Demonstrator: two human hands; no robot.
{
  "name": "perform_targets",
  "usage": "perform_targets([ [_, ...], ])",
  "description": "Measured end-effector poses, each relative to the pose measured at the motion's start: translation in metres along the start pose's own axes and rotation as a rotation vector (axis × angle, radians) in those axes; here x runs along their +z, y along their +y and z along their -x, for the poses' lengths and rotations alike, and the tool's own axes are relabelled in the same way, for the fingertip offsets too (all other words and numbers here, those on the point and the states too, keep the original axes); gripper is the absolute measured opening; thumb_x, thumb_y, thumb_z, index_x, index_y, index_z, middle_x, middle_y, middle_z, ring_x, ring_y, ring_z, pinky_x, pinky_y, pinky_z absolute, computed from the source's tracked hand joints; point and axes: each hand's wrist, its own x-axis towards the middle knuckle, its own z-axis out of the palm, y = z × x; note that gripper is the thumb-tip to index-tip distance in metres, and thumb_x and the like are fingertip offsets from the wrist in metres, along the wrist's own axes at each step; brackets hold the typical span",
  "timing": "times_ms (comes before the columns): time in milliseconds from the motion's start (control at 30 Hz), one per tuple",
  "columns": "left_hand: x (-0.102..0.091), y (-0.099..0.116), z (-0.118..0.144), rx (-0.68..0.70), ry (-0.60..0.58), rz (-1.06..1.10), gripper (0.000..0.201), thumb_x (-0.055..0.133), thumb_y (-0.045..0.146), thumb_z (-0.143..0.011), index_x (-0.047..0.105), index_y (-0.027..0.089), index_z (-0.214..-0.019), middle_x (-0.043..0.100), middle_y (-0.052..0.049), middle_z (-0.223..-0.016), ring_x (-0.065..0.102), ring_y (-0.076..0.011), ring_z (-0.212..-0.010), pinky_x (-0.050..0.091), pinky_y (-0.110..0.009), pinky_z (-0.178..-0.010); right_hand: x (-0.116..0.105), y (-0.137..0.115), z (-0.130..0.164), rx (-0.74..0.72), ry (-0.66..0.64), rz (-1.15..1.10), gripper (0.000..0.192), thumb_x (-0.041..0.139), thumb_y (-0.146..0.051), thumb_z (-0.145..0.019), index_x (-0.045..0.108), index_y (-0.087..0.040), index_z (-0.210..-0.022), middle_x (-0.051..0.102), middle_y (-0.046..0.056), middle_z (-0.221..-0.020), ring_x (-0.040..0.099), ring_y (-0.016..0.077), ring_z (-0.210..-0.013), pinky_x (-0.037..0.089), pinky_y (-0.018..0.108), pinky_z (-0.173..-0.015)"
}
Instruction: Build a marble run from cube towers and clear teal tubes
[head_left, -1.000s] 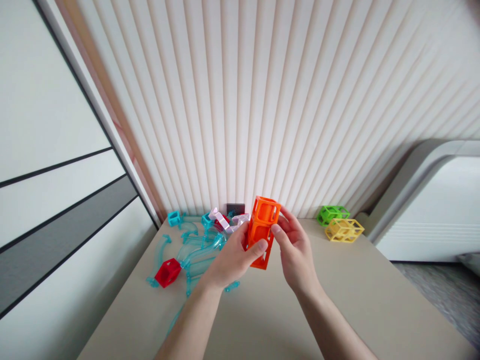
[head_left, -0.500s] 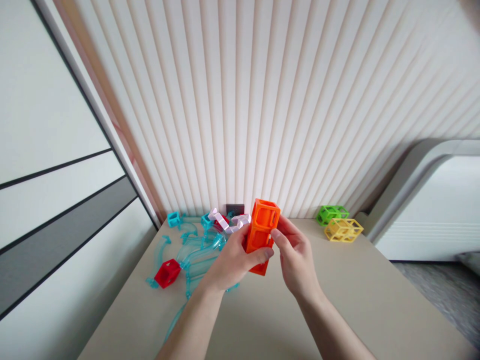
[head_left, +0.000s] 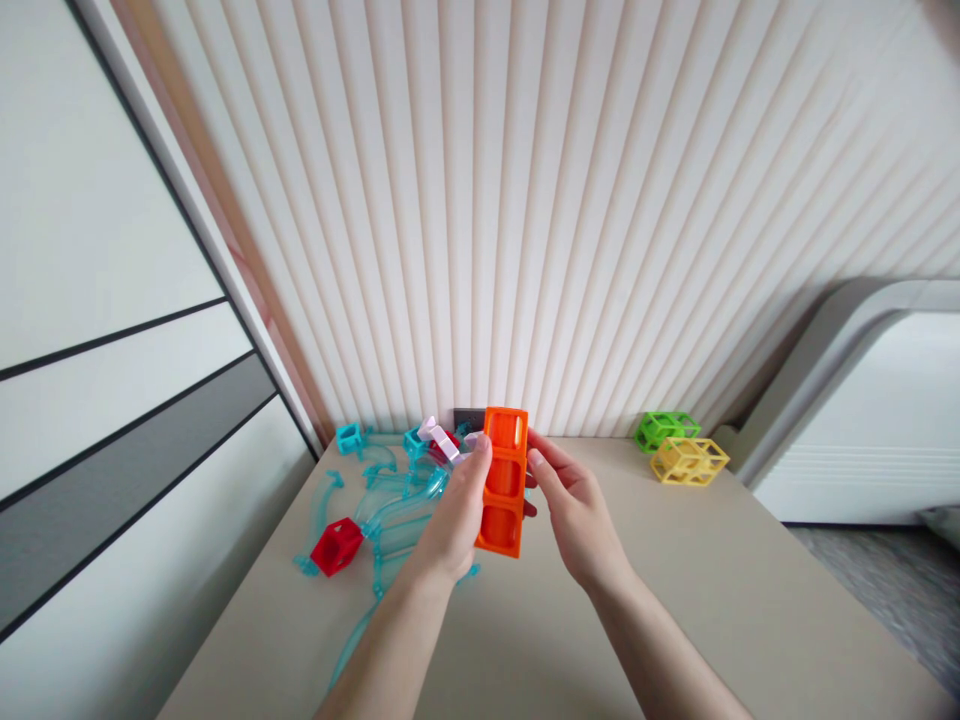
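We held an orange block [head_left: 502, 481] up above the tabletop [head_left: 720, 580] with both hands. It was a tall piece of three open cells, one over the other, and it stood almost upright with its flat face turned to us. The left hand [head_left: 454, 520] gripped its left edge, with the fingers [head_left: 481, 452] pressed together along that side and reaching up to the top cell. The right hand [head_left: 576, 515] was on the other side; its fingers were a little spread and their tips touched the right edge near the upper and middle cells. So the block was pinched between the two hands and it did not touch the tabletop.

Behind and to the left of the left fingers lay a heap of clear blue track pieces [head_left: 390, 500], curved and straight, spread toward the wall. A red cube [head_left: 335, 546] rested on the tabletop well to the left of the left hand, at the edge of this heap. A white piece [head_left: 439, 437] lay just behind the left fingertips, partly hidden by them. Well apart to the right of the right fingers, near the wall, a green cube [head_left: 665, 429] and a yellow cube [head_left: 688, 460] stood touching each other.
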Motion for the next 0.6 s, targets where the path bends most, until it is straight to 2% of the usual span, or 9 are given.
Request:
perform_targets([
  [133,0.0,-0.001,-0.002,0.032,0.066,-0.064,0.069,0.054,0.076,-0.085,0.068,0.014,-0.113,0.076,-0.01,-0.083,0.072,-0.0205,-0.065,0.051,-0.027,-0.055,0.002,-0.001,-0.001,-0.019,-0.044,0.025,0.047,0.066,-0.048,-0.092,0.068,-0.022,-0.131,0.069,0.001,-0.081,0.051,0.0102,-0.062,0.046,0.022,-0.053],
  [267,0.001,-0.006,-0.004,0.094,0.071,-0.081,0.066,0.055,0.074,-0.086,0.067,0.015,-0.114,0.075,-0.008,-0.083,0.071,-0.0192,-0.063,0.051,-0.026,-0.054,-0.003,0.003,-0.001,-0.058,-0.036,0.083,0.054,0.069,-0.048,-0.09,0.063,-0.023,-0.137,0.075,0.004,-0.101,0.06,0.0132,-0.066,0.051,0.026,-0.058],
  [367,0.002,-0.008,-0.005,0.141,0.067,-0.107,0.062,0.057,0.072,-0.086,0.068,0.016,-0.111,0.075,-0.007,-0.083,0.072,-0.0195,-0.066,0.051,-0.025,-0.054,-0.005,0.004,0.0,-0.087,-0.01,0.114,0.055,0.07,-0.049,-0.089,0.063,-0.024,-0.138,0.074,0.007,-0.116,0.069,0.0226,-0.088,0.055,0.029,-0.065],
  [467,0.002,-0.009,-0.004,0.161,0.043,-0.118,0.058,0.059,0.069,-0.087,0.068,0.017,-0.11,0.074,-0.007,-0.086,0.073,-0.0206,-0.075,0.051,-0.025,-0.058,-0.004,0.002,0.001,-0.112,-0.009,0.115,0.051,0.069,-0.047,-0.09,0.064,-0.024,-0.135,0.072,0.008,-0.126,0.066,0.029,-0.111,0.058,0.032,-0.074],
  [533,0.002,-0.009,-0.002,0.147,0.033,-0.109,0.058,0.058,0.069,-0.088,0.068,0.018,-0.113,0.074,-0.007,-0.087,0.073,-0.0214,-0.078,0.052,-0.026,-0.061,-0.003,0.0,0.001,-0.118,-0.002,0.114,0.049,0.069,-0.046,-0.09,0.066,-0.023,-0.133,0.071,0.008,-0.127,0.068,0.0285,-0.108,0.058,0.032,-0.072],
  [600,0.002,-0.01,-0.001,0.125,0.026,-0.076,0.06,0.056,0.07,-0.088,0.067,0.018,-0.116,0.075,-0.007,-0.089,0.072,-0.022,-0.08,0.054,-0.029,-0.066,-0.002,-0.002,0.0,-0.112,0.007,0.112,0.047,0.069,-0.046,-0.089,0.068,-0.023,-0.13,0.073,0.008,-0.124,0.071,0.0252,-0.092,0.056,0.03,-0.066],
])
